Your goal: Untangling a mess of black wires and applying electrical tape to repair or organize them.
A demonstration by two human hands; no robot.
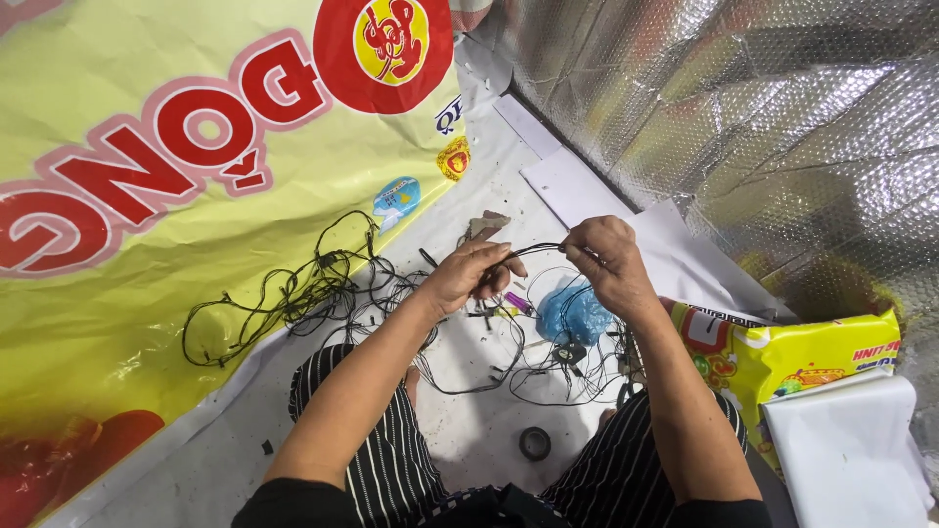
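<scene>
Both hands pinched one black wire (536, 250), stretched taut between the left hand (472, 275) and right hand (608, 262). Below the fingers lay a blue bag (572, 313) and one tape roll (534, 443). A yellow packet (782, 357) sat right of them; a yellow-red banner (176, 196) spread left.

The wire (536, 250) runs between the left hand (469, 277) and right hand (606, 262), above the floor sheet (469, 420). Under the hands lies a bag (572, 313), with a plug (569, 352) just before it. A tangle of wires (293, 293) lies left, on the banner's (147, 196) edge. A tape roll (534, 443) sits nearest the person, between the knees. A packet (782, 362) lies right, beside the foil wall (763, 127).
</scene>
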